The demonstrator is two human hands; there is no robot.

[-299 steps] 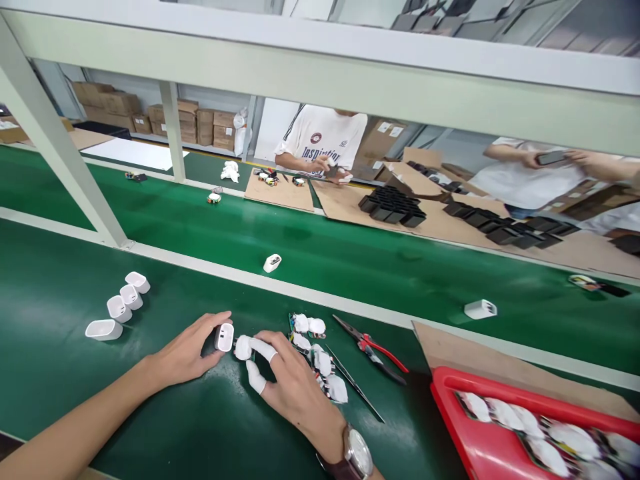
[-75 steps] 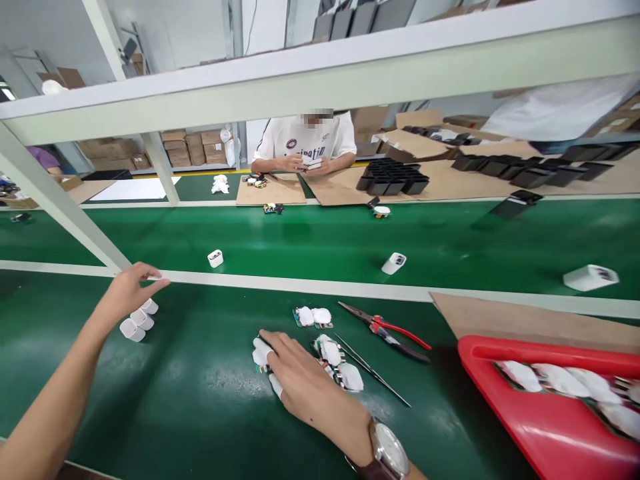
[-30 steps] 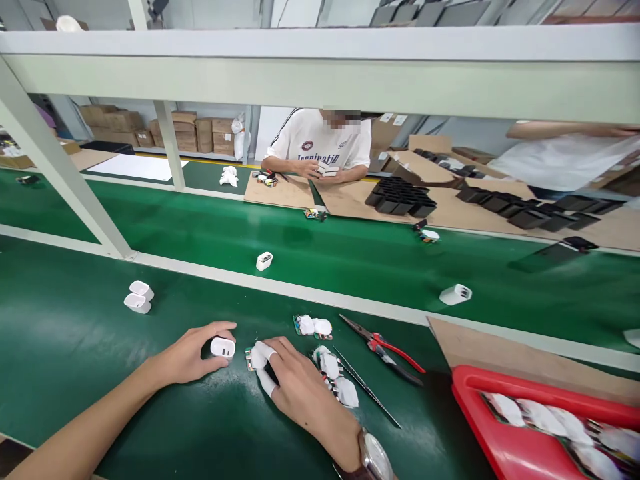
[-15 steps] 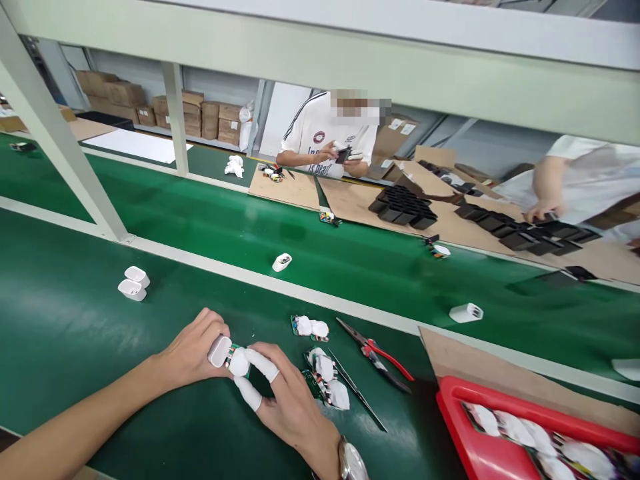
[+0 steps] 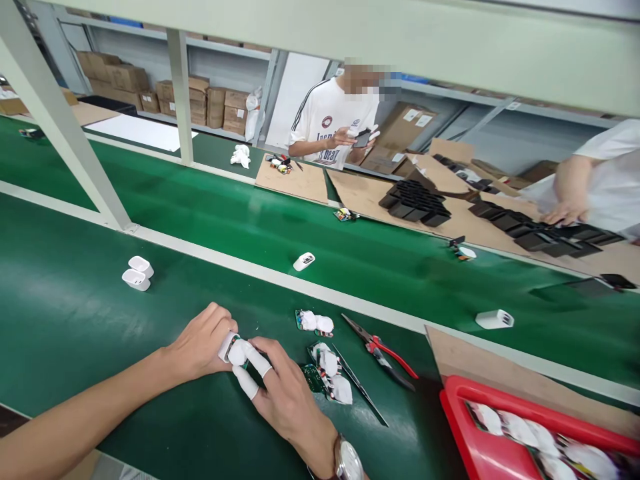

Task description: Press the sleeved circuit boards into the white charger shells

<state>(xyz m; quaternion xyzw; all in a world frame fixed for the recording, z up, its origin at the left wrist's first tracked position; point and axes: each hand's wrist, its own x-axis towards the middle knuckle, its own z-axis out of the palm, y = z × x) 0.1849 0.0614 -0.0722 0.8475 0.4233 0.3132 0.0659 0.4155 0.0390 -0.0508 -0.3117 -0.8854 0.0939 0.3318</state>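
My left hand [image 5: 207, 340] is closed around a white plastic charger housing [image 5: 226, 345], its open end facing right. Between the thumb and finger of my right hand [image 5: 287, 387], which wear white finger cots, is a small circuit board with a white pad [image 5: 239, 354]. The board's left end sits in the mouth of the housing; how deep it goes I cannot tell. Right of my hands lie more padded circuit boards [image 5: 329, 363], with another pair [image 5: 315, 323] just behind. Tweezers [image 5: 363, 387] and red-handled long-nose pliers [image 5: 380, 350] rest beside them.
Two white housings [image 5: 137, 275] stand on the left of the green bench. A red tray [image 5: 453, 407] of boards is at right. White housings [image 5: 304, 261] lie on the green belt behind a pale rail. Across it, two people handle black parts [image 5: 415, 203]; a slanted post [image 5: 75, 120] rises at left.
The circuit board has moved left from beside the housing's mouth into it. My right hand has come closer to my left. The view has shifted slightly, and housings on the belt sit farther right.
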